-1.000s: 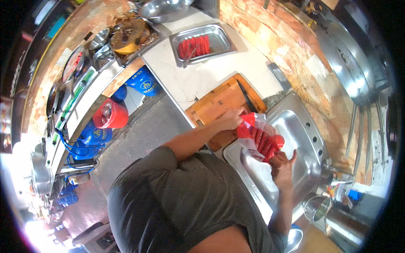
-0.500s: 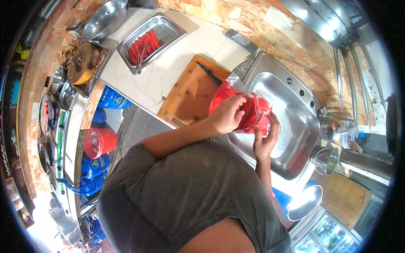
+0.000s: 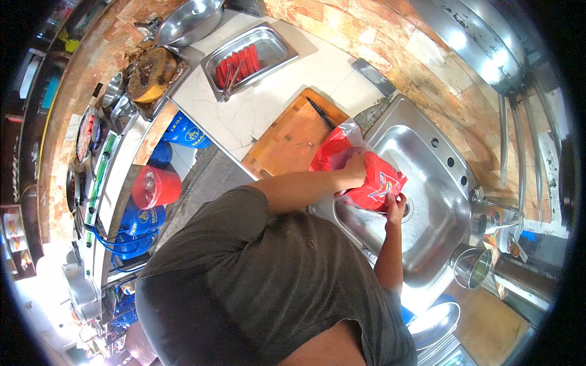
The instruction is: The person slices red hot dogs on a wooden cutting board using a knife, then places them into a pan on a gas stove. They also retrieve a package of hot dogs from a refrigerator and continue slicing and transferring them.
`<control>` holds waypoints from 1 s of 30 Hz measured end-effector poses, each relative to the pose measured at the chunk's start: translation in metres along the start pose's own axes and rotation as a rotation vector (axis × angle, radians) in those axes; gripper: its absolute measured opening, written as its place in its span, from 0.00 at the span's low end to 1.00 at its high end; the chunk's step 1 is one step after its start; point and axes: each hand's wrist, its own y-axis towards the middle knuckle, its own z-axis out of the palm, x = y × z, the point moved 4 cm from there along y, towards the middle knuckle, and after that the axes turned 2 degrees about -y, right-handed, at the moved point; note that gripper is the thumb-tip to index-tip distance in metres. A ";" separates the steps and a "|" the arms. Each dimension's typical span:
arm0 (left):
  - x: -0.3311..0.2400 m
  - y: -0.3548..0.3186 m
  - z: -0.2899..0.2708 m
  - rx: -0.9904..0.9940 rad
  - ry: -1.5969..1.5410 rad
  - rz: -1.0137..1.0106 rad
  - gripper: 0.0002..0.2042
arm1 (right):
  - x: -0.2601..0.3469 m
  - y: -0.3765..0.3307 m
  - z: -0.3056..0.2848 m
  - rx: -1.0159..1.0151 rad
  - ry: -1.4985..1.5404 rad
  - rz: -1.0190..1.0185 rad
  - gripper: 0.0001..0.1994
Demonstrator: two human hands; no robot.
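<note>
Both hands, left (image 3: 354, 165) and right (image 3: 395, 204), gripped a red plastic bag (image 3: 360, 168) above the steel sink (image 3: 427, 201); its contents stayed hidden. A metal tray (image 3: 278, 52) held red sausages (image 3: 238, 63).

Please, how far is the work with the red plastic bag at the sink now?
Done: red sausages lie in the rectangular steel tray. In hand: the left hand reaches inside the red plastic bag, and the right hand supports it from below over the steel sink. Left: the wooden cutting board holds only a knife.
</note>
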 end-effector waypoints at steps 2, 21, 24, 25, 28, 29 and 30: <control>-0.004 0.006 0.021 0.049 -0.028 0.066 0.15 | 0.011 -0.016 -0.004 -0.012 -0.033 0.047 0.38; -0.068 -0.069 -0.050 0.151 0.298 0.491 0.13 | 0.009 -0.022 0.006 -0.096 0.252 -0.028 0.29; -0.048 -0.051 -0.020 0.124 0.277 0.400 0.12 | 0.008 -0.017 0.006 -0.146 0.126 -0.032 0.29; -0.043 -0.045 -0.016 0.123 0.249 0.405 0.12 | 0.007 -0.018 0.003 -0.148 0.143 -0.032 0.28; -0.034 -0.018 0.011 0.061 0.090 0.574 0.10 | -0.017 -0.007 -0.004 -0.115 0.237 -0.036 0.27; 0.014 0.008 0.066 -0.145 0.031 0.746 0.10 | -0.042 0.012 -0.001 -0.018 0.302 -0.107 0.27; 0.009 0.018 0.056 0.039 0.202 0.759 0.10 | -0.068 0.025 -0.036 0.088 0.240 -0.242 0.28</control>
